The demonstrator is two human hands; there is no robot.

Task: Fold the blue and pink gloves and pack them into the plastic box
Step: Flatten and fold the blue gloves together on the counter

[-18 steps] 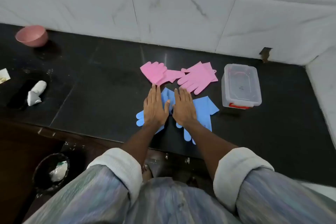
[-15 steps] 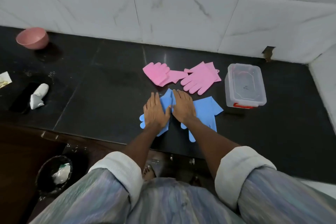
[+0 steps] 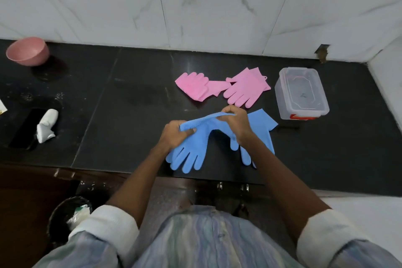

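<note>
Two blue gloves lie near the front edge of the black counter (image 3: 130,115). My left hand (image 3: 174,135) and my right hand (image 3: 236,121) both pinch the cuff end of the left blue glove (image 3: 191,150) and lift it over its palm; its fingers still rest on the counter. The other blue glove (image 3: 262,130) lies flat under my right wrist. Behind them lie two pink gloves: one (image 3: 195,88) with its bristled side partly turned up, one (image 3: 247,90) flat. A clear plastic box (image 3: 301,93) with a red latch stands to the right, its lid on.
A pink bowl (image 3: 28,51) sits at the far left by the tiled wall. A white crumpled item (image 3: 46,125) lies beside a dark slot on the left. A black bin (image 3: 69,215) stands on the floor below the counter edge.
Both hands were pressing flat on the blue gloves; now they have closed on the left blue glove's cuff and raised it off the counter, folding it toward me.
</note>
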